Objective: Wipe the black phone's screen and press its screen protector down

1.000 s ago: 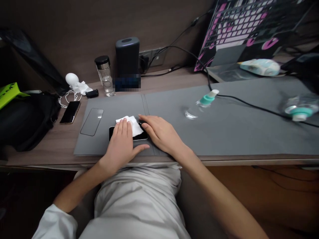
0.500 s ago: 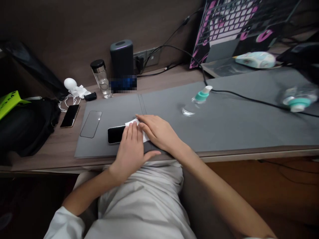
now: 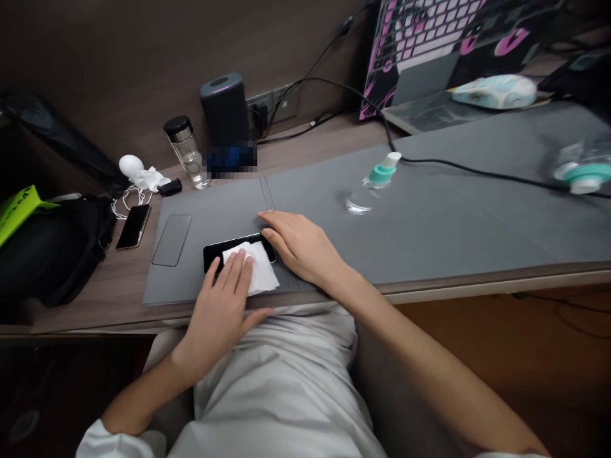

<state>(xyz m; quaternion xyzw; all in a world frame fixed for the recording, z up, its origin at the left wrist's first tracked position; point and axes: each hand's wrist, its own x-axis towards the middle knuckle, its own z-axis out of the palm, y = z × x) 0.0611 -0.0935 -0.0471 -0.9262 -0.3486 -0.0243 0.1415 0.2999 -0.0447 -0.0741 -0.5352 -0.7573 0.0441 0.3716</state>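
Observation:
A black smartphone (image 3: pixel 212 258) lies flat on the grey desk mat (image 3: pixel 429 222), its screen up. A white wipe (image 3: pixel 261 270) covers much of the phone and hangs over its near edge. My left hand (image 3: pixel 218 312) presses the wipe against the screen with its fingers spread. My right hand (image 3: pixel 300 248) lies on the mat, its fingertips against the phone's right end. The part of the screen under the wipe and fingers is hidden.
A clear screen protector (image 3: pixel 172 240) lies on the mat to the left. A second phone (image 3: pixel 133 226) and a black bag (image 3: pixel 52 254) sit further left. A plastic bottle (image 3: pixel 370 187) and a black cable (image 3: pixel 477 168) cross the mat to the right.
The wipe and my left hand have slid left along the phone, so the wipe now lies across its middle. My right hand stays at the phone's right end. The view has tilted slightly.

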